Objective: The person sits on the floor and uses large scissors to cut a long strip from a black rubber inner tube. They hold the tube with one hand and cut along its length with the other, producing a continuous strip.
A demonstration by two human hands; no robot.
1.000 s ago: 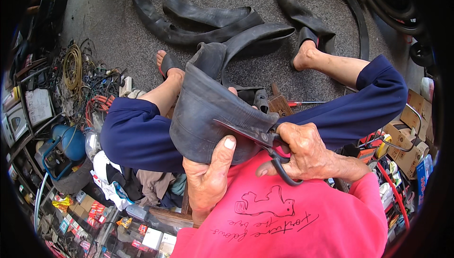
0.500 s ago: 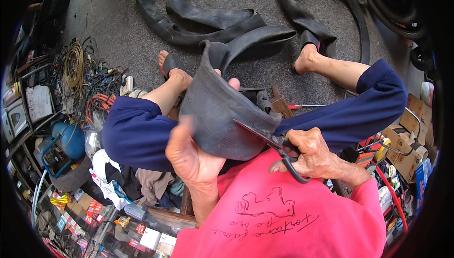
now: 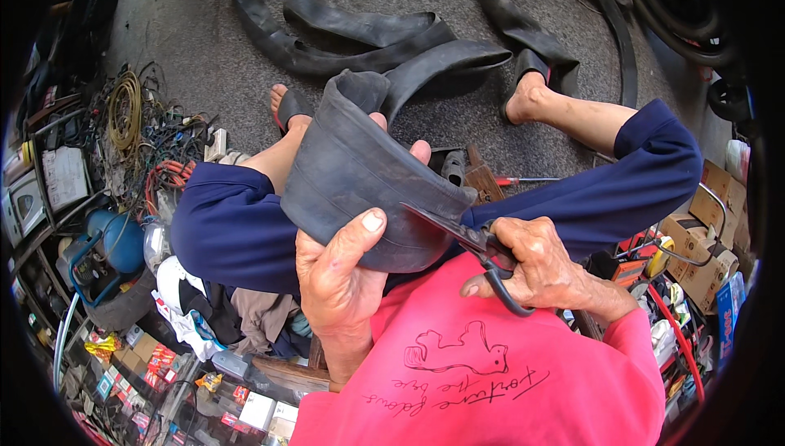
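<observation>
Where your pink shirt (image 3: pixel 482 364) spreads nearest the camera, your two hands meet just beyond it. Your right hand (image 3: pixel 536 264) is closed round the handles of the scissors (image 3: pixel 473 237); one blade lies across the near face of the rubber (image 3: pixel 352 176), pointing up and to the left, and you cannot tell from here how far the blades are parted. Your left hand (image 3: pixel 339 278) pinches that rubber, thumb flat on its near face and two fingertips showing over its far edge. The rubber hangs in a curved band above your lap, between the legs of your blue trousers (image 3: pixel 233 229). Past it sit a wooden block (image 3: pixel 482 174) and your left sandal (image 3: pixel 294 108). Farther off, long black strips (image 3: pixel 360 29) loop over the grey floor (image 3: pixel 180 29).
</observation>
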